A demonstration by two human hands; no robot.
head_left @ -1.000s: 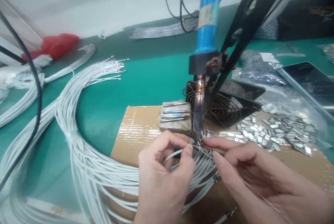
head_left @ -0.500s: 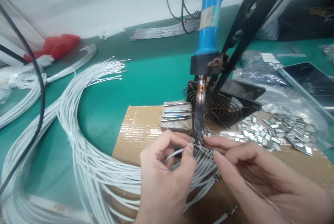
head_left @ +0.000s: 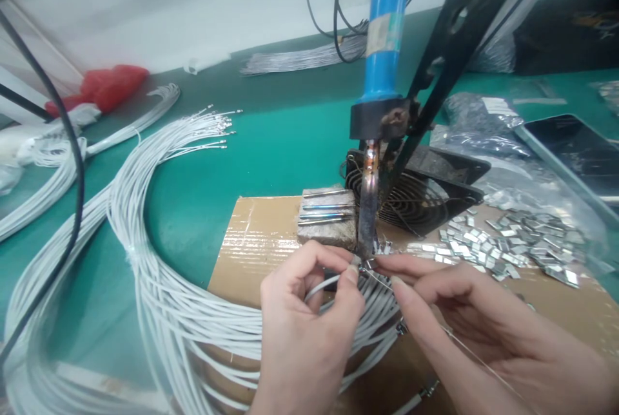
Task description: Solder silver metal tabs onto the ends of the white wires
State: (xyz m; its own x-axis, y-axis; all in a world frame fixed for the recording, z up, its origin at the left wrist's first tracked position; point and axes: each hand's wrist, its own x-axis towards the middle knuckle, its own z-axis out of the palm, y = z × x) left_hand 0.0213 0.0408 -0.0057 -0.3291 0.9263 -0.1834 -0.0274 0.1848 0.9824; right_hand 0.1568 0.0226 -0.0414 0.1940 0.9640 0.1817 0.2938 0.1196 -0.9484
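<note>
A white cable (head_left: 316, 287) curves into the left hand (head_left: 309, 318), whose grip pinches it near its end, just under the soldering iron (head_left: 384, 48). The right hand (head_left: 483, 318) comes in from four o'clock, its grip seemingly pinching a thin wire (head_left: 380, 279) by the thumb; its forefinger tip reaches that cable end. Whether the iron's tip touches the joint is hidden. The step in hand looks like soldering there; the next move calls for steady fingers, clear of the hot shaft. From the joint, a block (head_left: 326, 215) bearing thin rods sits at half past ten, a fan (head_left: 416, 202) at half past one, loose metal pieces (head_left: 507, 241) near three on the cardboard (head_left: 261, 234). Farther out, a cable bundle (head_left: 135, 209) sweeps over the green bench (head_left: 271, 151) toward ten.
</note>
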